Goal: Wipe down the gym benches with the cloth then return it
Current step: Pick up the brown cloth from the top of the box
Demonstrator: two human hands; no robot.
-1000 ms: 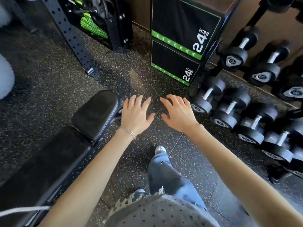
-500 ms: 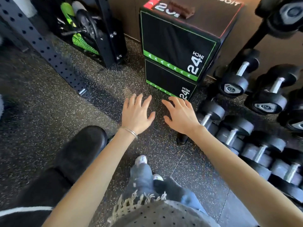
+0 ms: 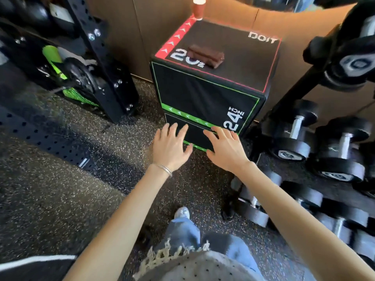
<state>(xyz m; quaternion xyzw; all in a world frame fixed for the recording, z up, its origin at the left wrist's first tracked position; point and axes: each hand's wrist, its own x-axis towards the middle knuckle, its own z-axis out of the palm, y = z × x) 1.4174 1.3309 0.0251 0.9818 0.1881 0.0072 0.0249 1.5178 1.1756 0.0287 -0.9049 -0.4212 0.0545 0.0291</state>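
Folded brown cloth (image 3: 206, 56) lying flat on the top face of a black jump box (image 3: 203, 94), near its front left corner, partly covering a large white "20" printed there. Long axis of the cloth running from upper left to lower right in the view, roughly along the box's front edge; one short end toward the red-striped left edge, the other toward the middle of the top. Not touched by either hand.

Left hand (image 3: 170, 147) and right hand (image 3: 226, 149) stretched forward side by side, backs up, well below the cloth in the view, in front of a second box stacked underneath. Left fingers (image 3: 173, 130) and right fingers (image 3: 219, 134) spread and nearly straight, holding nothing. Thin metal bracelet (image 3: 163, 169) on the left wrist.

Red paper cup (image 3: 198, 7) at the far left corner of the box top, by a tan wall. Black dumbbells (image 3: 292, 138) on a rack to the right. Black perforated steel frame (image 3: 105, 63) to the left. Dark speckled rubber floor (image 3: 60, 189) below.
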